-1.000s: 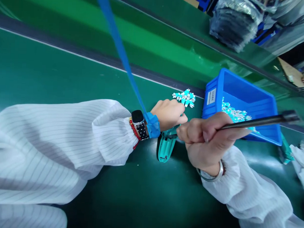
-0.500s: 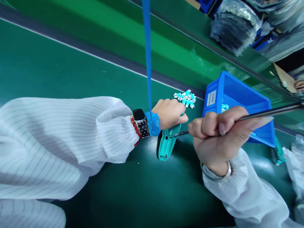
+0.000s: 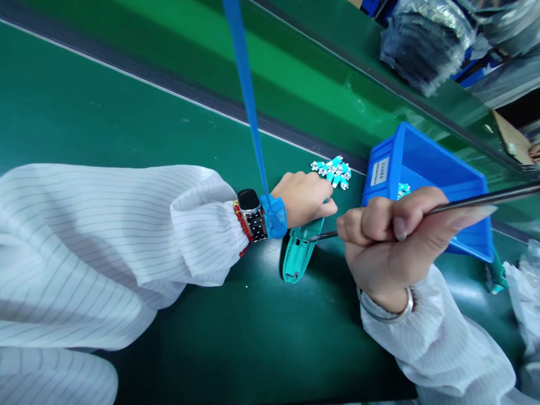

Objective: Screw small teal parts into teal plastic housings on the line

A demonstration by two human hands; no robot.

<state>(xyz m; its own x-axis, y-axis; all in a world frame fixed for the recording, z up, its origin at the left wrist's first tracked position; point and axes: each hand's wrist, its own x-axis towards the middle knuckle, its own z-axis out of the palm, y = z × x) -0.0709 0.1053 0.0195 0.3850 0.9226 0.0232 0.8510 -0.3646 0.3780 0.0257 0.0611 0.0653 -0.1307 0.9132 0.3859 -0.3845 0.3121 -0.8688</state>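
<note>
A teal plastic housing half (image 3: 298, 259), open side up with small dark parts inside, lies on the green bench. My left hand (image 3: 302, 198) is closed over its far end, and the fingertips are partly hidden. In my right hand (image 3: 388, 239) is a slim dark metal tool (image 3: 496, 197), pinched between thumb and curled fingers. Its thin tip reaches into the middle of the housing. The tool's exact kind is unclear. Just beyond my left hand sits a small pile of teal-and-white parts (image 3: 335, 168) with silvery ends.
A blue bin (image 3: 380, 171) with a white label stands behind my right hand, with some similar small parts inside. From my left wristband a blue strap (image 3: 245, 77) runs upward. Clear plastic bags (image 3: 530, 300) lie at the right, and wrapped dark goods (image 3: 428, 42) sit at the back.
The view has shifted slightly, and the strap leans further left. Both hands, the tool and the housing keep nearly the same positions relative to each other.
</note>
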